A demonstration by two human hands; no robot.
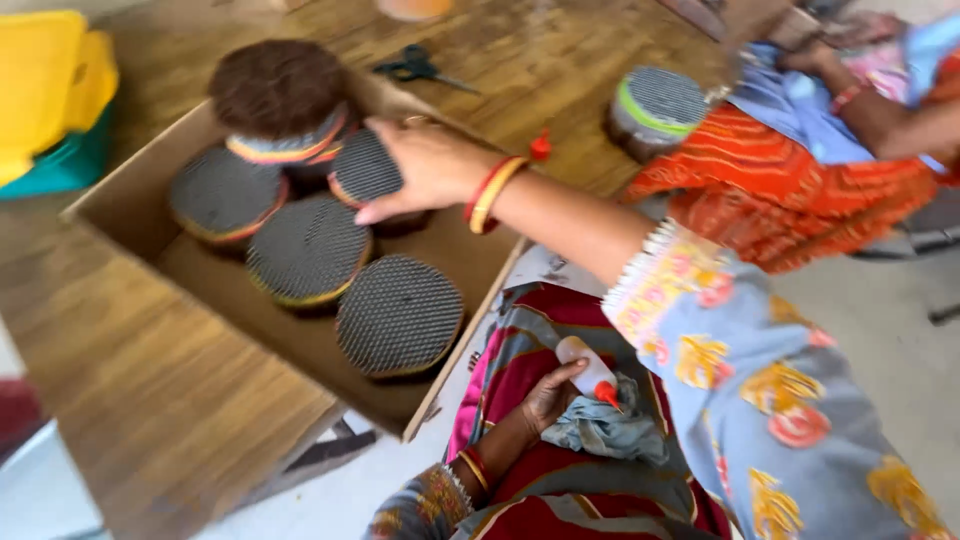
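Your right hand (430, 165) reaches out over the cardboard box (130, 200) on the wooden desk (150, 400), its fingers (385, 208) stretched flat and released, resting on the top of one round mesh-faced disc (365, 168); they press on it, they do not grip it. That disc sits among others of its kind, laid face up and side by side so they fill the box floor, with a dark fuzzy-topped one (278, 88) stacked on the far pieces. Your left hand (552, 395) stays low in your lap, clenched around a small white squeeze bottle (583, 365) whose red nozzle points down toward a crumpled grey cloth (610, 428), where any drip would land. Another person in orange sits across the desk near a further disc (655, 105), and black scissors (415, 68) lie beyond the box.
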